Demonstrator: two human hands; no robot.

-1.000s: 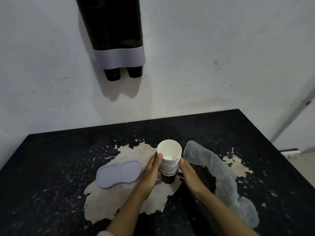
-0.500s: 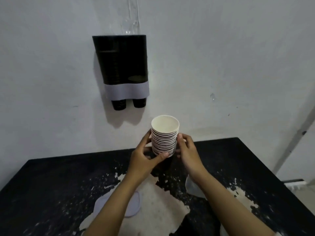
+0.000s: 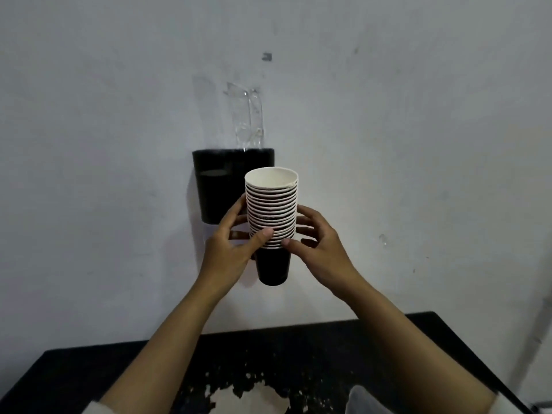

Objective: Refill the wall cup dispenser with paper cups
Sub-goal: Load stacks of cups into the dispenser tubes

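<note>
1. Paper cups in a nested stack [image 3: 271, 216], black outside and white inside, have risen from the black table [image 3: 388, 339] to dispenser height, so loading looks close.
2. Left hand [image 3: 228, 249] and right hand [image 3: 318, 243] both grasp the stack, fingers curled round its lower rims.
3. Behind it the dark wall dispenser [image 3: 221, 186] is open-topped; its left tube shows cups, a clear sleeve [image 3: 248, 115] rising above.

left hand [image 3: 231, 249] and right hand [image 3: 321, 245] gripping cup stack [image 3: 271, 216], before wall dispenser [image 3: 219, 186]
</note>
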